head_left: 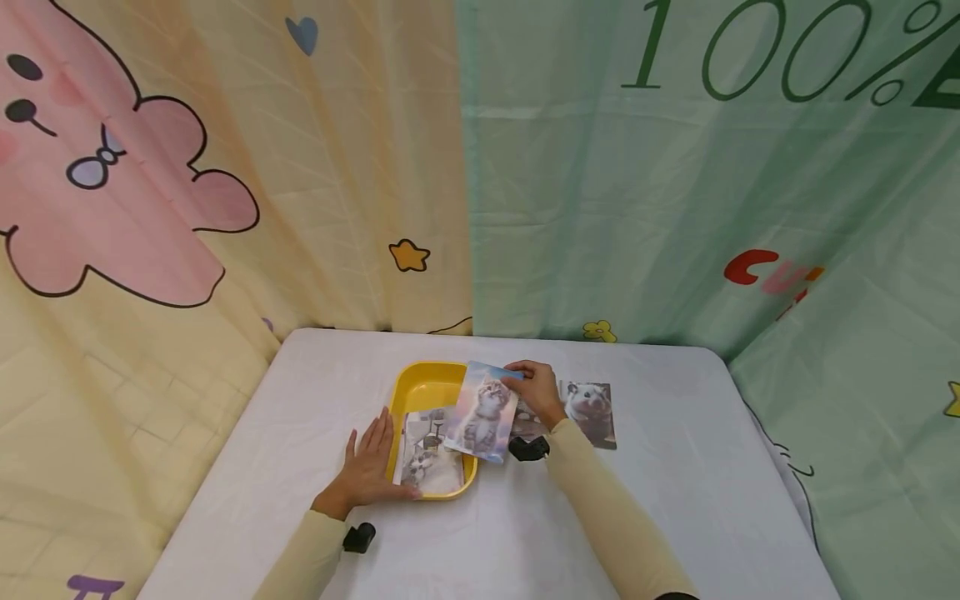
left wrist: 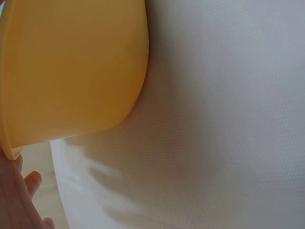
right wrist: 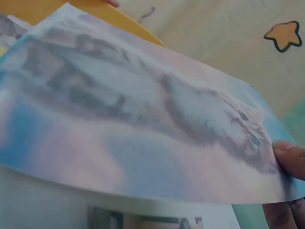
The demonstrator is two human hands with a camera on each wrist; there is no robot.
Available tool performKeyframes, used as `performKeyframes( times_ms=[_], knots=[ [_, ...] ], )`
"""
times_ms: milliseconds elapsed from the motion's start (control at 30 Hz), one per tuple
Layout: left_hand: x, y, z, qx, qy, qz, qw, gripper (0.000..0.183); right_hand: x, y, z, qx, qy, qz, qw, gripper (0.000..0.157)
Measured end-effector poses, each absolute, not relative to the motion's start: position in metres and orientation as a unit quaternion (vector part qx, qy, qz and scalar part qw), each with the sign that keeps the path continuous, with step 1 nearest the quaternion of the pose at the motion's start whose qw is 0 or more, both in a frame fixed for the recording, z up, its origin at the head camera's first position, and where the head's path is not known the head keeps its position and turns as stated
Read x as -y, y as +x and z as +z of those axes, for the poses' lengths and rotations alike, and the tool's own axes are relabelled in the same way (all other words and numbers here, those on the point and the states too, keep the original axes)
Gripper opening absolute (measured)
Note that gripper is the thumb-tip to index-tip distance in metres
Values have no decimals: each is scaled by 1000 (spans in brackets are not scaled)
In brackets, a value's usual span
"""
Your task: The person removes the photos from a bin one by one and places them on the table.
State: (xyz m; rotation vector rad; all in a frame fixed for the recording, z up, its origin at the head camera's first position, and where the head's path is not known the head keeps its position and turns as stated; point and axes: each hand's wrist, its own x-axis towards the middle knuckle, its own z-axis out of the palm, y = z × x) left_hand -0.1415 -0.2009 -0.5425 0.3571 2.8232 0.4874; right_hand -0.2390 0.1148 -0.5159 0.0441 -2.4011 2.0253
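A yellow plastic tray (head_left: 427, 372) stands on the white-covered table with picture cards (head_left: 431, 467) lying in its near part. My left hand (head_left: 367, 467) rests against the tray's left rim, fingers straight and spread. In the left wrist view the tray's outer wall (left wrist: 71, 71) fills the upper left, with part of the hand (left wrist: 16, 200) at its rim. My right hand (head_left: 538, 392) pinches a kitten picture card (head_left: 483, 412) by its upper right corner, tilted over the tray's right edge. The thumb (right wrist: 290, 157) lies on the card's printed face (right wrist: 143, 114) in the right wrist view.
To the tray's right lie a hamster picture card (head_left: 592, 412) and another picture card (head_left: 527, 423), partly hidden by my right hand. Printed curtains (head_left: 360, 167) hang behind the white table (head_left: 675, 500) and along its sides.
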Motion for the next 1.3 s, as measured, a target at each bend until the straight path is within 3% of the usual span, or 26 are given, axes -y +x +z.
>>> performKeyframes(
  times_ms=[600,800,1300],
  knots=[
    [200,-143,-543,-971,118,167,122,142,-283,-239,-524,773,-65,631,23,34],
    [200,-141,-538,-970,118,171,126,142,-333,-240,-533,811,-77,578,42,33],
    [200,-141,-542,-970,116,168,133,144,-365,-232,-549,874,-96,476,22,29]
  ],
)
